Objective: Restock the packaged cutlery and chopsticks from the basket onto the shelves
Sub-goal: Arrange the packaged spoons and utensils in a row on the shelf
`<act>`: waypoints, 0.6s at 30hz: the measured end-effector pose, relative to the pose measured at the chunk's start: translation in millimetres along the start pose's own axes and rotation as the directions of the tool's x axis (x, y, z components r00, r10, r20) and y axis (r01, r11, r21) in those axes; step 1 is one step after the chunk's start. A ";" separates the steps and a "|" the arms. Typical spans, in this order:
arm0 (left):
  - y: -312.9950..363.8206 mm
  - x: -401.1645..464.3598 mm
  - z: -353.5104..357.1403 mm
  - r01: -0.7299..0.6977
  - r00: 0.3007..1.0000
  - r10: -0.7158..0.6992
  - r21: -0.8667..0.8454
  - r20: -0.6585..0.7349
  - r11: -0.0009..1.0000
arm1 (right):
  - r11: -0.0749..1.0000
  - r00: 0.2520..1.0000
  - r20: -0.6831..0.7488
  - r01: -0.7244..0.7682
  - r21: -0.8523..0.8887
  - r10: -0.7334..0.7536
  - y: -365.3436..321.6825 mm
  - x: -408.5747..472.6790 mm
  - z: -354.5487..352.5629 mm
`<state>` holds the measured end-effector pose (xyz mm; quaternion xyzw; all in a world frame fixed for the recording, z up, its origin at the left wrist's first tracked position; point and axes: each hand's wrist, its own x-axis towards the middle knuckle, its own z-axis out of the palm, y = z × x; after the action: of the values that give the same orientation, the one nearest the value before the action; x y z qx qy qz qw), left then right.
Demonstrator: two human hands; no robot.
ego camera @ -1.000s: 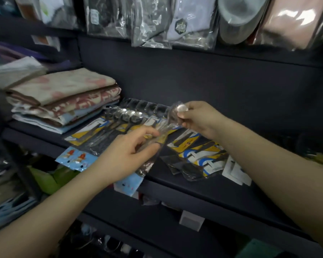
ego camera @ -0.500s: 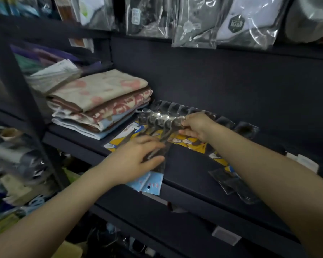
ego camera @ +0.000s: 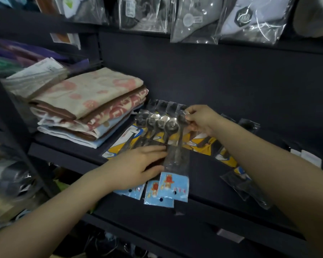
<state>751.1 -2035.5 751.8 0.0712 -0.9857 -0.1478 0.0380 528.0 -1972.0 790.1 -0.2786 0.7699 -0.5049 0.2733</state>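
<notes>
Several packaged spoons (ego camera: 164, 125) in clear sleeves with blue cartoon header cards (ego camera: 173, 187) lie fanned in a row on the dark shelf (ego camera: 213, 183). My right hand (ego camera: 199, 119) pinches the bowl end of the rightmost spoon pack (ego camera: 177, 157). My left hand (ego camera: 138, 164) rests flat on the handles of the row, its fingertips against that same pack. Under the spoons lie yellow-and-blue cutlery packs (ego camera: 203, 142). The basket is out of view.
A stack of folded towels (ego camera: 90, 105) fills the shelf's left part. More clear packs (ego camera: 244, 187) lie to the right. Bagged goods (ego camera: 194, 19) hang from the shelf above. A dark upright post (ego camera: 11, 131) stands at left, with cluttered shelves beyond it.
The spoon pack I held in the air between both hands has come down onto the shelf at the right end of the row. The view has shifted left and closer.
</notes>
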 end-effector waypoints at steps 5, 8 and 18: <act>-0.1 1.9 -3.2 -0.070 0.997 0.071 0.105 -0.002 0.992 | 0.998 0.999 0.003 -0.035 -0.052 0.035 1.7 -3.5 5.4; -1.4 6.6 -10.9 -0.063 0.998 0.061 0.102 0.027 0.993 | 0.997 0.999 -0.032 -0.004 -0.079 0.001 0.2 -1.8 8.7; -13.4 16.2 -17.9 -0.068 0.995 0.061 -0.077 -0.084 0.995 | 0.792 0.967 -0.141 0.087 -0.605 -0.214 10.7 -6.4 16.7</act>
<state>738.6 -2055.7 765.8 0.0436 -0.9784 -0.1829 0.0855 542.6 -1974.4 775.3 -0.3580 0.8878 -0.2845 0.0517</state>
